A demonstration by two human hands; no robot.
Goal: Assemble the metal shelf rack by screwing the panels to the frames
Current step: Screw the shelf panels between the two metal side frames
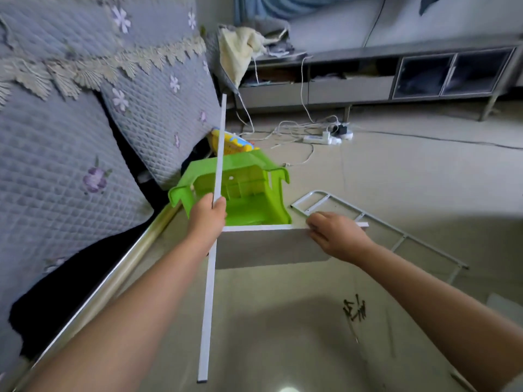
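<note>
My left hand [208, 215] grips a long white frame bar [210, 292] that stands edge-on and runs from near the bottom of the view up past the green stool. A white shelf panel [266, 244] stands on edge, meeting the bar at a right angle. My right hand [336, 234] holds the panel's top edge near its right end, fingers curled over it. A second white side frame [365, 216] lies flat on the floor behind the panel. Several dark screws [355, 309] lie in a loose heap on the floor near my right forearm.
A green plastic stool [240, 190] lies overturned just behind the panel. A sofa with a grey quilted cover [70, 154] fills the left side. Cables and a power strip [319, 137] lie on the floor farther back. A low grey cabinet [396, 77] lines the far wall.
</note>
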